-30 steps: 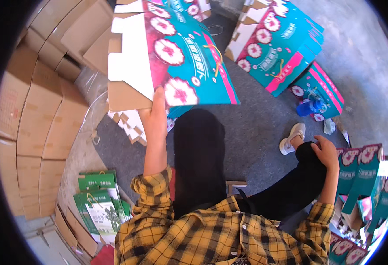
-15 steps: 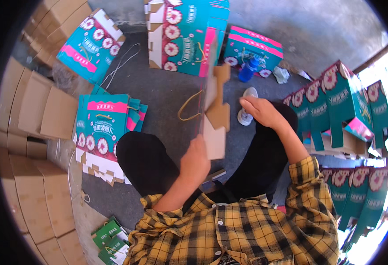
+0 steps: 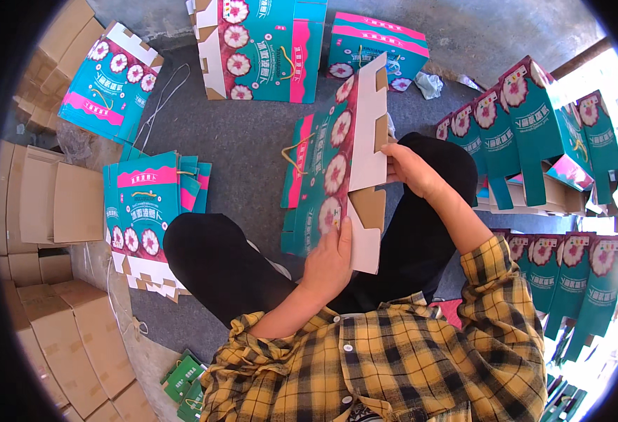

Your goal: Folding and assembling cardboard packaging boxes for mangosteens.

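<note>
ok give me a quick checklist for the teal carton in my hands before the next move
1. Left hand on the carton: ok, at its near end.
2. Right hand on the carton: ok, at the white flap edge.
3. End flaps closed: not ok, they stick out.
4. Yellow cord handle free of both hands: ok.
5. Carton empty inside: cannot tell, hidden.

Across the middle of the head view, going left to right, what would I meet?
Brown cartons → pile of flattened teal boxes → held teal box → right hand → row of upright teal boxes.
</note>
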The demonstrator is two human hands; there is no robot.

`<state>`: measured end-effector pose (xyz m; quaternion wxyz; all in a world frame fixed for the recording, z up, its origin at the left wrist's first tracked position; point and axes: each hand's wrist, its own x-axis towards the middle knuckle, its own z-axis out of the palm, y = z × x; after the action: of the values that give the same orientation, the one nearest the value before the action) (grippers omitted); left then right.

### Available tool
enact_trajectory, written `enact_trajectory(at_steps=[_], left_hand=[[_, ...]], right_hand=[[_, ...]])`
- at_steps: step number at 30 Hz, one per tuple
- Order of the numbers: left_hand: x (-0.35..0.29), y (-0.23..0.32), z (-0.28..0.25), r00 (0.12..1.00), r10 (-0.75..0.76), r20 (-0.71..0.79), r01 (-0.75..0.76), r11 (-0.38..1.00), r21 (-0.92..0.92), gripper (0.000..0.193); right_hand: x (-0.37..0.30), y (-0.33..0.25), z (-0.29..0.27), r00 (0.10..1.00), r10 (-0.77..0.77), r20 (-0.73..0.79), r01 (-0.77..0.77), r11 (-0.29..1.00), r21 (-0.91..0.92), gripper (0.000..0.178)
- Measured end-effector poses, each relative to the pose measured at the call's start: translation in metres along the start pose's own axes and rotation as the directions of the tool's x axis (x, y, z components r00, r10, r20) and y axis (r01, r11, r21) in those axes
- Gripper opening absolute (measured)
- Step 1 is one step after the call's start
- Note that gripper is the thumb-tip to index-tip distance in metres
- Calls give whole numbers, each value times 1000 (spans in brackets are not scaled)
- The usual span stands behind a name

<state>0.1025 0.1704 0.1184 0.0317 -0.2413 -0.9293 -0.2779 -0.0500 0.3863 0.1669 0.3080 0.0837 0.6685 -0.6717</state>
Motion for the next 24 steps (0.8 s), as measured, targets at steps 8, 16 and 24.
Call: enact_trajectory(at_steps=[8,16,24], left_hand=[[0,0,-4,992,-54,118,60,997,-49,82],[5,2,-24,976,-55,210,89,984,-153,101],[6,5,-39,947,-76,312,162,952,-261,105]], right_hand=[[-1,-4,10,996,42,-81,-38,998,51,48],[1,1,9,995,15,-99,-4,994,107,48],[3,-1,17,998,-35,-52,40,995,93,43]])
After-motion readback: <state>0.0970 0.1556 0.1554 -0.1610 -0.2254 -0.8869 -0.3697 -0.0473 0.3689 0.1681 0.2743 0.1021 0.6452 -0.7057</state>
